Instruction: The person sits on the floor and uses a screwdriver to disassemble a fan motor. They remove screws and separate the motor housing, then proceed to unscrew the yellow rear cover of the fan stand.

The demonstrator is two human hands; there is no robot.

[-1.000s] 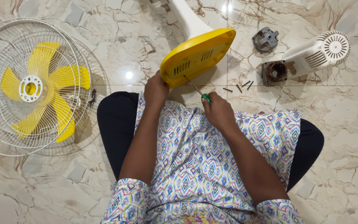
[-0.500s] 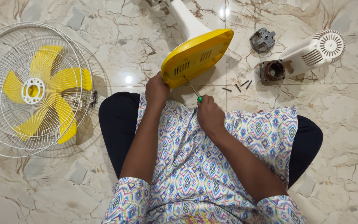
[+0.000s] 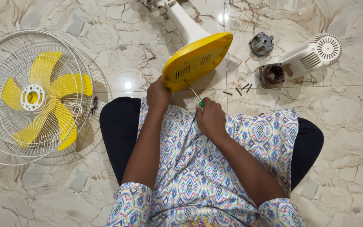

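Note:
A yellow fan base [image 3: 198, 61] is tipped up on its edge on the marble floor, with its white pole [image 3: 181, 19] running away from me. My left hand [image 3: 158, 94] grips the base's lower left edge. My right hand [image 3: 210, 119] is closed around a green-handled screwdriver [image 3: 197, 96], and the metal tip touches the underside of the base. I sit cross-legged, knees to either side.
A white wire fan guard with yellow blades [image 3: 38, 94] lies at the left. A white motor housing [image 3: 303, 61] and a grey metal part [image 3: 261, 43] lie at the upper right. Several loose screws [image 3: 240, 89] are scattered near the base.
The view has shifted slightly; my right hand with the screwdriver has drawn a little closer to my body. The left hand stays on the base.

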